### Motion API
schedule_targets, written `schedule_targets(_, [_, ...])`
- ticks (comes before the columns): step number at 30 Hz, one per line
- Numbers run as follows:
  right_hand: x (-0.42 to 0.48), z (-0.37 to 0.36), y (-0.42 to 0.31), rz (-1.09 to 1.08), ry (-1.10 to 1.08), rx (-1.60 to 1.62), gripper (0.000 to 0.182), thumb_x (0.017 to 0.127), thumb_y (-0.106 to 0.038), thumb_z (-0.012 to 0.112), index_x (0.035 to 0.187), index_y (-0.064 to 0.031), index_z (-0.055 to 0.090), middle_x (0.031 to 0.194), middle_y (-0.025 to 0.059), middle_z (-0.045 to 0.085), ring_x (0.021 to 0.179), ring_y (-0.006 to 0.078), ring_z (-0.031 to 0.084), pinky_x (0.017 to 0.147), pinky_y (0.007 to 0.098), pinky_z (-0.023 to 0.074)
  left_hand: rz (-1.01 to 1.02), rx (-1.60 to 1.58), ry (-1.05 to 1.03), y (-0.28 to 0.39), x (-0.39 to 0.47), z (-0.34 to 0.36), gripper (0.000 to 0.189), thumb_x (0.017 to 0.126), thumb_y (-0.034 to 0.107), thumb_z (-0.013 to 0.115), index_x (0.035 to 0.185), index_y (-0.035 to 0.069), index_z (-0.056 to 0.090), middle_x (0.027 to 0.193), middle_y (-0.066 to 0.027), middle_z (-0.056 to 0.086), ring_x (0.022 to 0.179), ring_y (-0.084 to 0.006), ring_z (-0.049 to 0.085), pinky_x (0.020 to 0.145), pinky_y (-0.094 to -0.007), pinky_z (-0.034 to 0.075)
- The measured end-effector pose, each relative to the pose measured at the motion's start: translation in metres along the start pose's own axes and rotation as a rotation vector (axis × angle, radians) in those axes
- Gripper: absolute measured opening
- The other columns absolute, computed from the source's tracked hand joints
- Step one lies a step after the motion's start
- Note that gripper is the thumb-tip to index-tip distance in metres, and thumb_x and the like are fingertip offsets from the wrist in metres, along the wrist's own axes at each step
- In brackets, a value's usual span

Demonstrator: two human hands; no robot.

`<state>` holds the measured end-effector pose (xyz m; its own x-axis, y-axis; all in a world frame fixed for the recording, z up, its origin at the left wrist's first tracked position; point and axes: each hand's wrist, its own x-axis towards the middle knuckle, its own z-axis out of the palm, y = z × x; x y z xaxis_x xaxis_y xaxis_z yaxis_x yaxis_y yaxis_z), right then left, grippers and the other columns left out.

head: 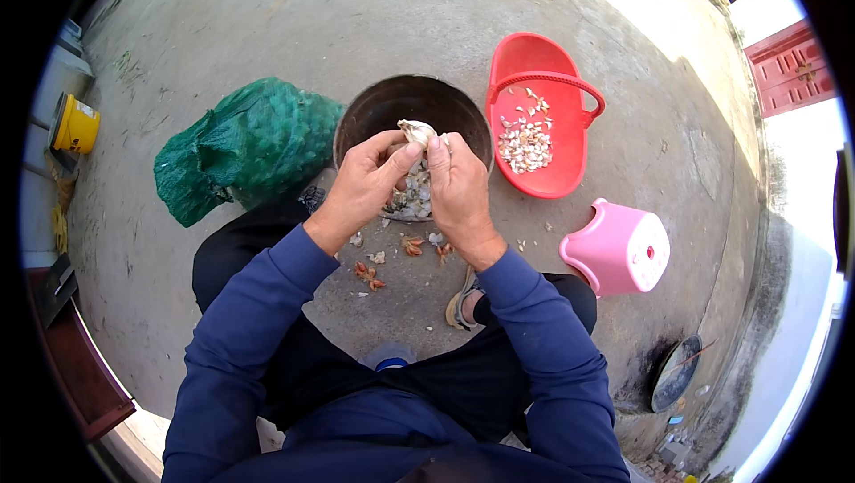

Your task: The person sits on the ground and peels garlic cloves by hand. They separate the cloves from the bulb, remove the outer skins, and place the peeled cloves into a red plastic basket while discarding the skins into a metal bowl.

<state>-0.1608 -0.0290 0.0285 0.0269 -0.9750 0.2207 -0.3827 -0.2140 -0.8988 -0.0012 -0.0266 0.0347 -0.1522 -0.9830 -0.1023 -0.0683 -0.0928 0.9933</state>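
Observation:
A whitish garlic bulb (417, 131) is held between the fingertips of both hands, above a dark round basin (407, 92). My left hand (371, 179) grips the bulb from the left, thumb on its near side. From the right, my right hand (461, 195) pinches its edge between thumb and fingers. Papery garlic skins (415, 195) lie in the bottom of the basin, partly hidden by my hands. Right of the basin, a red plastic basket (571, 169) with an arched handle holds a heap of loose garlic cloves (528, 145).
A full green mesh sack (267, 135) lies left of the basin. Reddish-brown clusters (369, 274) and skin scraps are scattered on the concrete floor by my feet. A pink plastic stool (618, 249) rests on its side at right. Farther off are a yellow bucket (77, 123) and a dark pan (676, 374).

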Motion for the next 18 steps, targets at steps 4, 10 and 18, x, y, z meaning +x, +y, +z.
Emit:
schedule_targets(4, [0.002, -0.003, 0.003, -0.023, -0.113, 0.027, 0.031, 0.108, -0.026, 0.052, 0.091, -0.0006, 0.055, 0.078, 0.0217, 0.056, 0.072, 0.0426, 0.057, 0.064, 0.0489, 0.0442, -0.151, -0.258, -0.011, 0.005, 0.002, -0.001, 0.031, 0.102, 0.029, 0.067, 0.12, 0.004, 0.068, 0.094, 0.0009, 0.063, 0.077, -0.0059, 0.06, 0.055, -0.0187, 0.048])
schedule_targets(10, [0.005, -0.01, 0.005, 0.033, -0.263, 0.033, 0.027, 0.106, -0.024, 0.054, 0.093, -0.0006, 0.057, 0.081, 0.0218, 0.058, 0.075, 0.0427, 0.059, 0.066, 0.0488, 0.0452, -0.064, -0.051, 0.026, 0.0, 0.0, -0.006, 0.034, 0.102, 0.029, 0.067, 0.122, 0.002, 0.065, 0.102, -0.0006, 0.059, 0.084, -0.0076, 0.062, 0.055, -0.02, 0.051])
schedule_targets(18, [0.011, -0.017, 0.004, -0.207, -0.196, -0.117, 0.022, 0.099, -0.021, 0.064, 0.109, -0.0015, 0.065, 0.097, 0.0181, 0.064, 0.084, 0.0382, 0.065, 0.074, 0.0447, 0.052, 0.286, 0.436, 0.139, -0.009, 0.006, -0.017, 0.029, 0.095, 0.022, 0.075, 0.111, -0.001, 0.066, 0.109, -0.007, 0.05, 0.092, -0.0146, 0.058, 0.068, -0.0262, 0.053])
